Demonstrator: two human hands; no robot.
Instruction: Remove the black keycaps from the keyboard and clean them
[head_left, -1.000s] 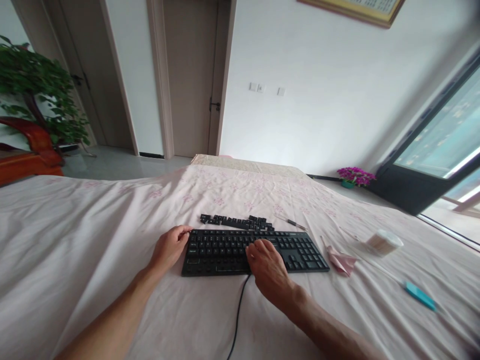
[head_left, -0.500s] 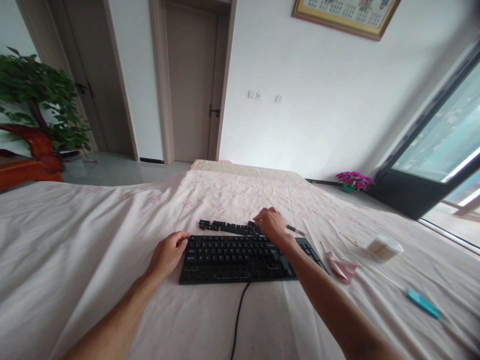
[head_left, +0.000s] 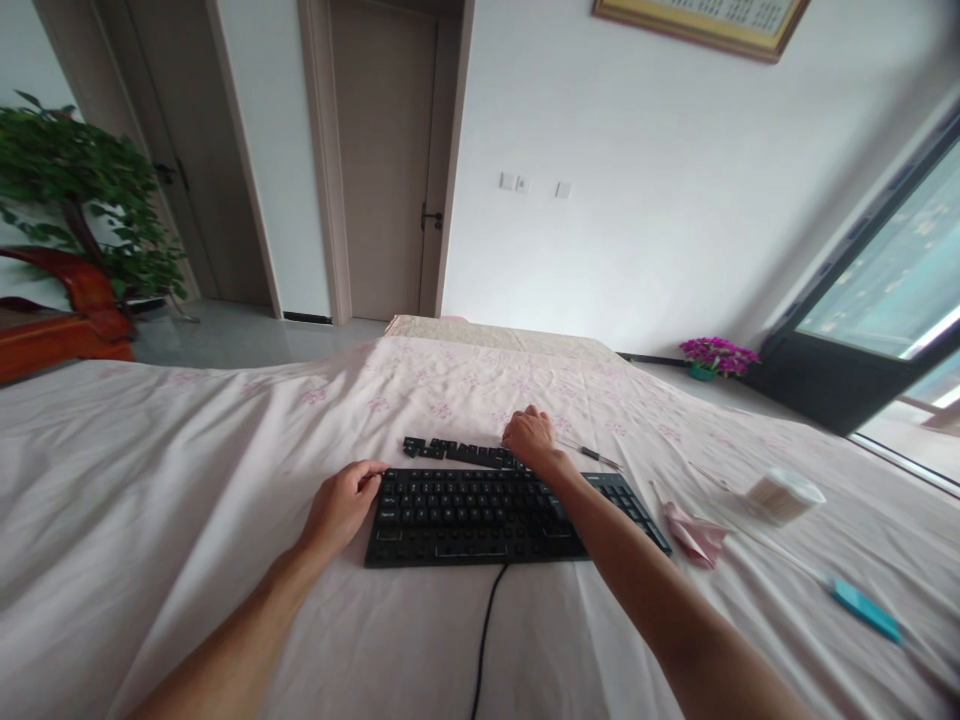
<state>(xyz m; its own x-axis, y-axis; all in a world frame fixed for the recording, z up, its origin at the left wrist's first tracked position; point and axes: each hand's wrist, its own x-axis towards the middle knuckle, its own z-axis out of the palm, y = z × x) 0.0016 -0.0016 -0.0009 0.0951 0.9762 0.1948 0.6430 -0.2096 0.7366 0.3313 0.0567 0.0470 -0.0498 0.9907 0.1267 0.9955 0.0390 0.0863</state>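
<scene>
A black keyboard (head_left: 450, 515) lies flat on the pale cloth, its lower row without keycaps. At its upper left corner, my left hand (head_left: 343, 500) is closed, thumb and fingers gripping the edge. Just beyond the keyboard's far side runs a row of loose black keycaps (head_left: 472, 456), a long bar-shaped one among them. My right hand (head_left: 531, 436) is over the right end of that row with its fingers curled downward; what they hold, if anything, is hidden. My right forearm crosses above the right part of the keyboard.
Right of the keyboard lie a thin tool with a black grip (head_left: 591, 454), a pink cloth (head_left: 697, 535), a clear tub of cotton swabs (head_left: 785, 496) and a blue-green object (head_left: 866, 609). A black cable (head_left: 487, 630) runs from the keyboard's near edge toward me.
My right hand has shifted slightly left and farther away over the loose keycaps, its fingers now more curled. The left hand stays at the keyboard's corner. The view has turned slightly.
</scene>
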